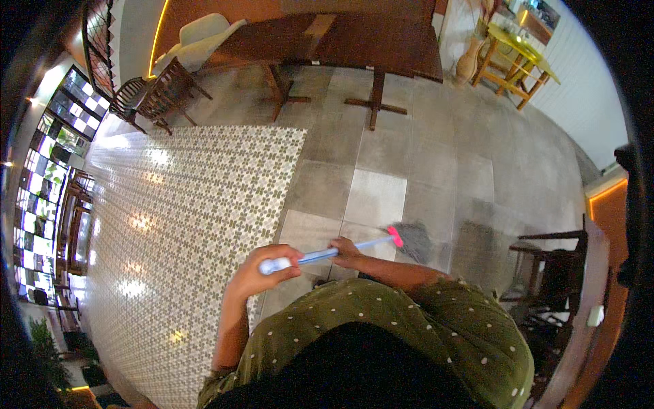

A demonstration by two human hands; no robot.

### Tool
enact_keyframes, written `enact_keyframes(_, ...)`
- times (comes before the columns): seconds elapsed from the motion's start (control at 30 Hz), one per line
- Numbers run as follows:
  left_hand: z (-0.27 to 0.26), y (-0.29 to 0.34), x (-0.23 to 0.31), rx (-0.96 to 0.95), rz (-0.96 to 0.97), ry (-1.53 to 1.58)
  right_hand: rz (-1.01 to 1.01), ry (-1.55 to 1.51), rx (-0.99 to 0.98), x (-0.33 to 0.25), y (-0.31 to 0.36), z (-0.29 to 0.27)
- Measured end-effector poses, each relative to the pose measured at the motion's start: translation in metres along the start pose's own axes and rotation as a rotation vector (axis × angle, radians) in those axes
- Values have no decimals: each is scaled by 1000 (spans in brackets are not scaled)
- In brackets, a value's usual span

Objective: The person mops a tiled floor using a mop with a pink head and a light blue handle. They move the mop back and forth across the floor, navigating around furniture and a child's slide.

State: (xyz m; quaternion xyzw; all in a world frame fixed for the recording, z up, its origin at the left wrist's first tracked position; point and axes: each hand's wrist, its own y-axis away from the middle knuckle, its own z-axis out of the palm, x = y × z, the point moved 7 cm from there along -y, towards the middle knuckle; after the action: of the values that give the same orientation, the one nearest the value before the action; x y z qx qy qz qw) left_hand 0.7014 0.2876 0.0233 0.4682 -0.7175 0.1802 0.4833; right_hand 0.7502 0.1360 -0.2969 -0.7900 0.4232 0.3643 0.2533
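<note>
A broom with a pale blue-white handle (318,255), a pink collar (396,236) and dark grey bristles (413,243) slants across in front of me. Its bristles are down at the grey tiled floor (378,194), out to the right. Near the upper end of the handle, my left hand (267,264) is wrapped round it, with the rounded tip poking out beside the thumb. Lower on the handle, closer to the pink collar, my right hand (345,253) is closed round it. The bristles look slightly blurred.
Ahead stands a dark wooden table (378,44) on pedestal legs, with wooden chairs (165,92) and a pale armchair (204,37) at its left. Patterned tile (204,198) covers the left floor. A yellow high table (518,48) and a vase (469,63) stand far right. Dark chairs (548,273) are nearer right.
</note>
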Motion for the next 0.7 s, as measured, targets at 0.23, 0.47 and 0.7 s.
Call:
enact_keyframes(0.23, -96, 97, 3, 192, 68, -357, -443, -315, -71, -146, -127, 140)
enact_keyframes(0.47, -78, 100, -56, 164, 97, -351, 121, -1096, -511, -124, -160, 249)
enact_keyframes(0.7, -94, 120, -58, 284, 131, -128, -350, -77, -355, -172, -153, 185)
